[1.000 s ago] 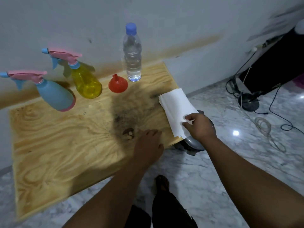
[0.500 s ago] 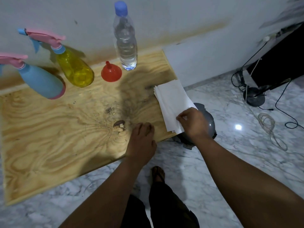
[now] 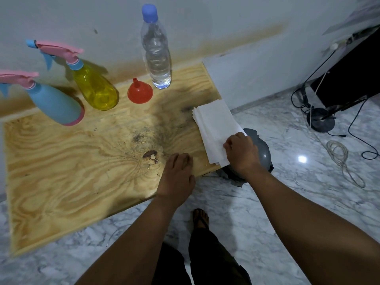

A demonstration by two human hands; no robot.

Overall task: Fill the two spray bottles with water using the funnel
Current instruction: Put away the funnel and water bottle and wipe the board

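Note:
On the plywood table [image 3: 61, 171] stand a blue spray bottle [image 3: 53, 103] and a yellow spray bottle [image 3: 93, 87], both with pink trigger heads, at the back left. A red funnel [image 3: 140, 92] sits mouth-down beside a capped clear water bottle [image 3: 156, 54] near the wall. My left hand [image 3: 176, 177] rests flat on the table's front edge with fingers straight. My right hand [image 3: 241, 153] pinches the near corner of a stack of white paper napkins [image 3: 213, 124] at the table's right edge.
A grey round bin [image 3: 262, 155] sits on the marble floor under the table's right corner. Cables [image 3: 341, 155] and a black stand base [image 3: 320, 120] lie at the right by dark furniture. My foot [image 3: 200, 219] is on the floor below.
The camera view shifted slightly. My right hand stays on the napkin stack's corner and my left hand stays flat on the table; the bottles and funnel have not moved.

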